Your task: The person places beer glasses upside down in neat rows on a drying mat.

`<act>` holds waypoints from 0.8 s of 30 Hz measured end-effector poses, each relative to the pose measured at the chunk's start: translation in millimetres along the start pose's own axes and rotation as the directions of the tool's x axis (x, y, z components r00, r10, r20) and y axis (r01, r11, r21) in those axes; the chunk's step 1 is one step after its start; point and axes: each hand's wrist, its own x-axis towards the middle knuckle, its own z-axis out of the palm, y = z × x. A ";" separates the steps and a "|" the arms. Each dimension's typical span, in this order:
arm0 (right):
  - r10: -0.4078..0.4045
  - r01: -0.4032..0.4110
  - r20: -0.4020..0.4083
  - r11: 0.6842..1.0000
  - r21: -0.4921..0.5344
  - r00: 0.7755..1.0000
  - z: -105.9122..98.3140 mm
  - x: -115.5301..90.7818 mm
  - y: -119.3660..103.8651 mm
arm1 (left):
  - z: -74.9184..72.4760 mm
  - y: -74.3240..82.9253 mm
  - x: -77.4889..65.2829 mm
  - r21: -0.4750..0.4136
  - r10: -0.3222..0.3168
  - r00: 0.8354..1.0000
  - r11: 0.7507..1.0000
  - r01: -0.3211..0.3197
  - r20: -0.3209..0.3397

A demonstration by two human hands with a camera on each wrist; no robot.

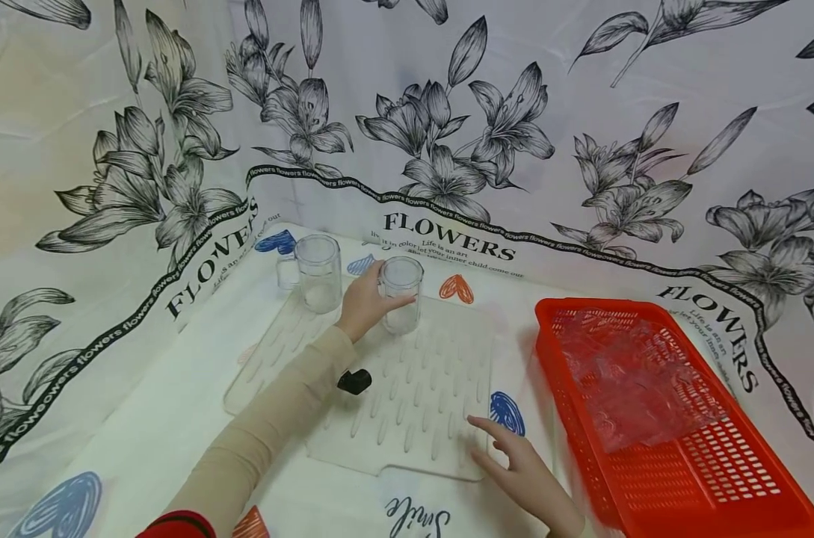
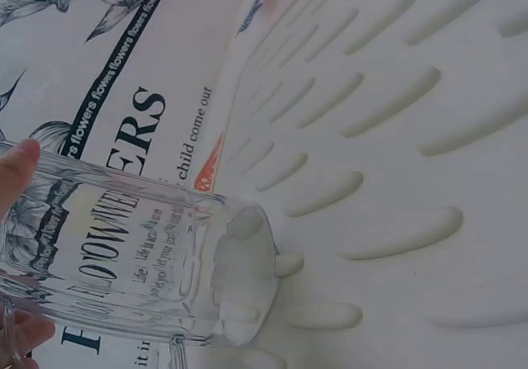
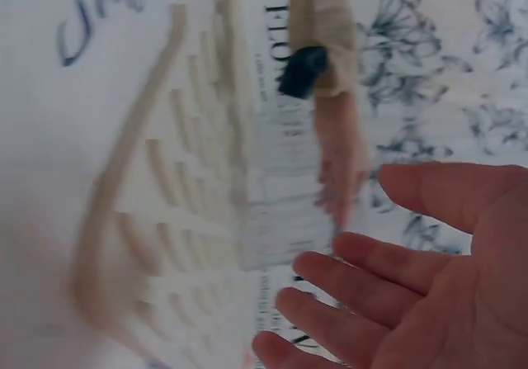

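Observation:
My left hand [image 1: 368,300] grips a clear glass mug [image 1: 403,299] by its side, thumb across the front, at the far part of a white ridged drying mat [image 1: 440,388]. In the left wrist view the base of the glass mug [image 2: 243,278] sits at the ridges of the mat, and fingertips [image 2: 21,167] show at its wall. A second clear mug [image 1: 319,276] with a handle stands to the left, at the mat's far left corner. My right hand [image 1: 524,474] holds nothing, its fingers spread and relaxed by the mat's near right corner. In the right wrist view its palm [image 3: 429,303] shows.
A red plastic basket [image 1: 676,478] stands on the right with crumpled clear plastic [image 1: 635,381] inside. The white cloth [image 1: 144,418] under everything bears printed hearts and lettering. Flower-printed fabric [image 1: 447,97] rises behind and at both sides.

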 end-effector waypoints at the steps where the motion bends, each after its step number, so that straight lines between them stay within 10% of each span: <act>1: 0.003 -0.003 0.020 1.000 -0.002 1.000 -5.5 -2.6 -4.9 | -0.4 0.4 0.8 -0.001 -0.003 1.000 1.000 0.003 0.007; 10: 0.236 -0.237 0.067 0.971 0.005 0.969 -73.9 -35.5 -40.8 | -1.9 0.7 2.4 -0.031 -0.013 1.000 0.999 0.014 0.026; 20: -0.087 0.054 -0.164 0.979 -0.195 0.983 -143.8 -48.1 -14.4 | -1.2 0.0 4.1 -0.029 -0.003 0.999 1.000 0.004 0.037; 24: -0.082 0.025 -0.238 0.972 -0.233 0.968 -163.0 -49.4 -0.6 | -1.0 -0.2 2.4 -0.033 0.001 0.999 0.999 0.001 0.040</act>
